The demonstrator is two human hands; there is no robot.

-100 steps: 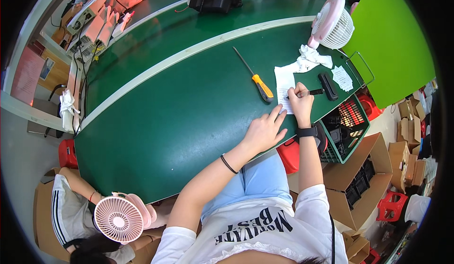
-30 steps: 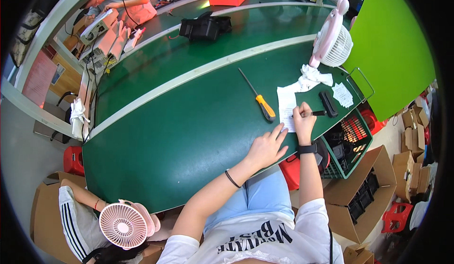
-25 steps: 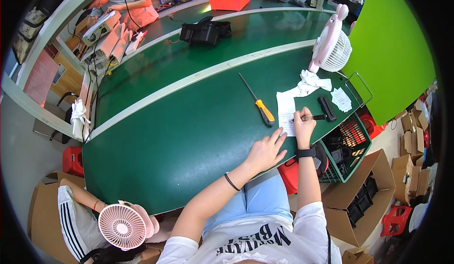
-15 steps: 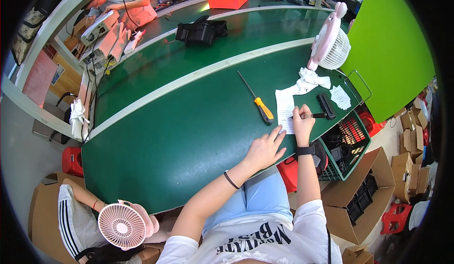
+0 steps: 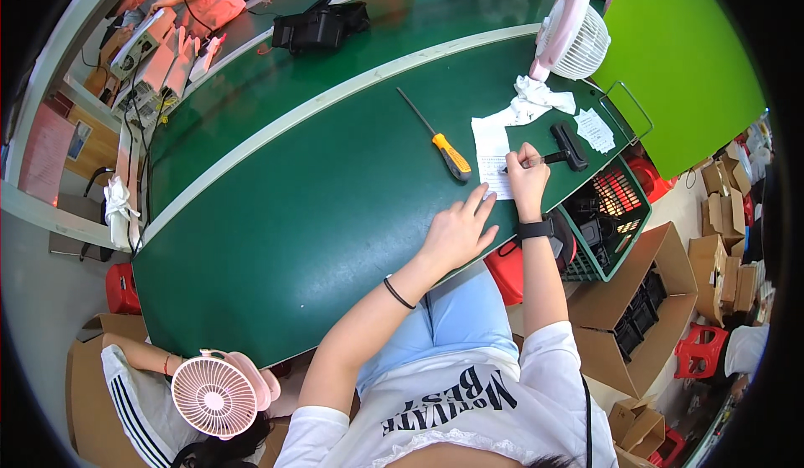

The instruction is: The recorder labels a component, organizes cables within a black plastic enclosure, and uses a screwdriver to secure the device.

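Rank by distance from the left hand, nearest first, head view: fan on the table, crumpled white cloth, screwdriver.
1. Screwdriver: just beyond the left hand.
2. Crumpled white cloth: farther out, rightward.
3. Fan: far right, beyond the cloth.

Paper [image 5: 490, 139]: on the table [image 5: 285, 242], under the right hand [image 5: 528, 187] and the fingertips of the left hand [image 5: 455, 232].
Pen [image 5: 554, 157]: in the right hand, over the paper.
Screwdriver [image 5: 443, 145]: left of the paper, on the table.
Case [image 5: 569, 147]: right of the paper.
Slips [image 5: 595, 131]: right of the case.
Cloth [image 5: 538, 99]: behind the paper.
Far fan [image 5: 578, 41]: behind the cloth.
Basket [image 5: 630, 240]: right of the right forearm [image 5: 543, 279].
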